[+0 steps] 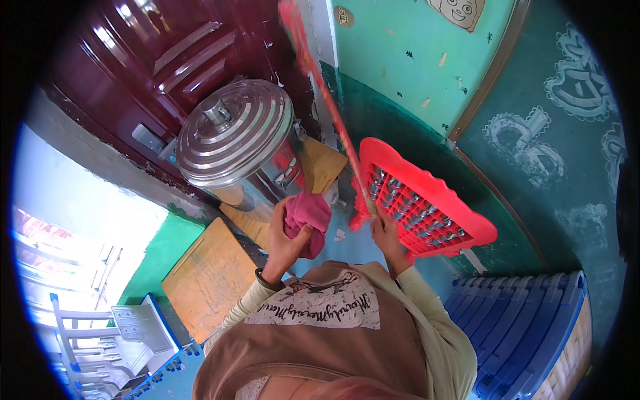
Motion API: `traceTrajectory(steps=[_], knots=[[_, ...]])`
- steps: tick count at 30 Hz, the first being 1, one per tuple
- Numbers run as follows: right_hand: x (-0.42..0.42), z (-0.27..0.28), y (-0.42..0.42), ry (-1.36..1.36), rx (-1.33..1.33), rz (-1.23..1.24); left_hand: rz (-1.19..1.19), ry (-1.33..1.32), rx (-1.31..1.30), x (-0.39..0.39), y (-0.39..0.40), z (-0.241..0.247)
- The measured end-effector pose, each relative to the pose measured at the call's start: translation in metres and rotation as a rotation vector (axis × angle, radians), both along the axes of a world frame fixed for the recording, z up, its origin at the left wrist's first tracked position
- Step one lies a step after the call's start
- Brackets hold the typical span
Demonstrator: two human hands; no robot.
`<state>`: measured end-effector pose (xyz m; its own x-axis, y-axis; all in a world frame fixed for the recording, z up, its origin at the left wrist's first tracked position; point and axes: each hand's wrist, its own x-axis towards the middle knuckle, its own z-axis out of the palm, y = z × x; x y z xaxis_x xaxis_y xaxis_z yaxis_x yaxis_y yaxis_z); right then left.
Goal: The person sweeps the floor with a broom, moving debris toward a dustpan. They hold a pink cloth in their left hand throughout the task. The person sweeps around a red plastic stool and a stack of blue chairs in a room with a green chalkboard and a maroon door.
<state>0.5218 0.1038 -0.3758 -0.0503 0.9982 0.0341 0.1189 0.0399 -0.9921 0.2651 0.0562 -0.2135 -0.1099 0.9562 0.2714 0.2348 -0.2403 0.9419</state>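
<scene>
My left hand [287,240] is closed around a bunched pink cloth [309,220] in front of my chest. In my right hand [385,235] is the lower end of a long, thin stick [336,117], patterned red, that slants up and away. The stick's far end, red and blurred, reaches the top edge by the door. Beyond the cloth stands a large shiny metal canister [267,182] with a ridged, domed lid [237,132]. To the right of the stick is a red plastic rack [420,165] holding rows of metal-looking items, perhaps cups.
A dark red door [125,65] is behind the canister. Wooden tabletops [212,280] lie left and beneath it. Stacked blue plastic beds [520,325] stand lower right, below a chalkboard [560,165]. White plastic chairs [90,332] are at lower left, near a bright window.
</scene>
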Motion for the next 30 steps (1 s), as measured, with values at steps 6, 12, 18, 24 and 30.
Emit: traceTrajectory(steps=[6, 12, 18, 24, 30], knots=[[-0.01, 0.097, 0.08, 0.301, 0.008, 0.003, -0.011, 0.031, -0.015, 0.011, -0.01, 0.007], [0.006, 0.06, 0.075, 0.326, -0.045, -0.026, -0.036, -0.022, -0.061, 0.023, -0.015, 0.005], [0.018, -0.041, -0.005, 0.08, -0.166, -0.034, -0.083, -0.006, -0.072, 0.028, -0.013, -0.003], [-0.003, -0.05, -0.034, 0.057, -0.582, 0.028, -0.126, -0.004, -0.095, 0.027, -0.012, -0.012], [-0.022, -0.049, -0.044, -0.075, -0.523, 0.045, -0.163, -0.028, -0.093, 0.004, -0.012, -0.021]])
